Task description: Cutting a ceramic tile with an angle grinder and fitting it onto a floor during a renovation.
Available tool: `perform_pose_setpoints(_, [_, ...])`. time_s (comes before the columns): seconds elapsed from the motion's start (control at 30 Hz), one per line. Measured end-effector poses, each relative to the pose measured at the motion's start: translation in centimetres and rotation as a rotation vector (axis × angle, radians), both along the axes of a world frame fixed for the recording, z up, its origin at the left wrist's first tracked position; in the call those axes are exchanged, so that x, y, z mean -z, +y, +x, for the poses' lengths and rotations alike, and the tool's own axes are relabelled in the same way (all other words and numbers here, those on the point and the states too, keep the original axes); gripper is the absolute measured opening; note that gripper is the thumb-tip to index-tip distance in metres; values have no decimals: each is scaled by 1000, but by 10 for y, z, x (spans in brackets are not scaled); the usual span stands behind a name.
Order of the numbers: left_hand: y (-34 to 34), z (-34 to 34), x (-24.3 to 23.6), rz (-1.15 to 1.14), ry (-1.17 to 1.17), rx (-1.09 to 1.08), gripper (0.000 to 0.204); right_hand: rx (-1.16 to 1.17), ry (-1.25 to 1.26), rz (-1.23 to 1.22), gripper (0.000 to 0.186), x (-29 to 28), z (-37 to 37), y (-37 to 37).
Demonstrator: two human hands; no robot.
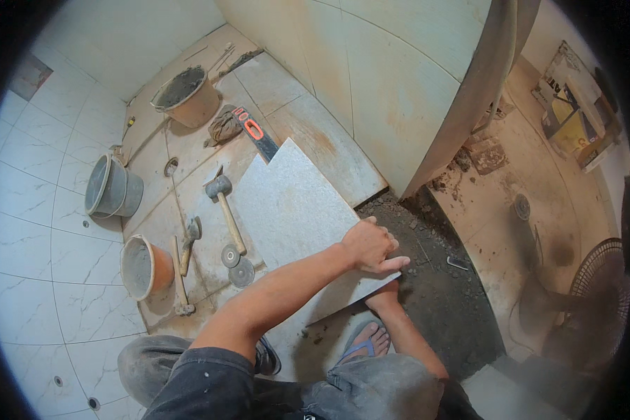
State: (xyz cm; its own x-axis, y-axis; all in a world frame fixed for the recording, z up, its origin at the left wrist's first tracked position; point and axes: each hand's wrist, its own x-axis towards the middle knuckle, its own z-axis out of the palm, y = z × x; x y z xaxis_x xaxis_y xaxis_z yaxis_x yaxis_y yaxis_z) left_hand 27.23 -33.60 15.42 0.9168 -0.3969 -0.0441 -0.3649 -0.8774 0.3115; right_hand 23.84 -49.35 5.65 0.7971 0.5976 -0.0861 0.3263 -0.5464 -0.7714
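A notched grey tile (294,210) is held at its right edge by the left hand (369,246), whose fingers are curled over the edge with the thumb stuck out; its near corner is met from below by the right hand (383,297), whose fingers are hidden, so their grip cannot be told. The tile is placed beside bare dirt (444,308); a mallet (229,217) is seen to its left.
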Motion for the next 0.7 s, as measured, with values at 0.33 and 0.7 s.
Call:
perform_pose_setpoints(0.33, [-8,28,23,45,164,-5,66,-81,159,49,45,13,16,-51])
perform_pose_setpoints(0.7, [-6,38,60,160,298,43,59,71,187,96,59,24,3,-34])
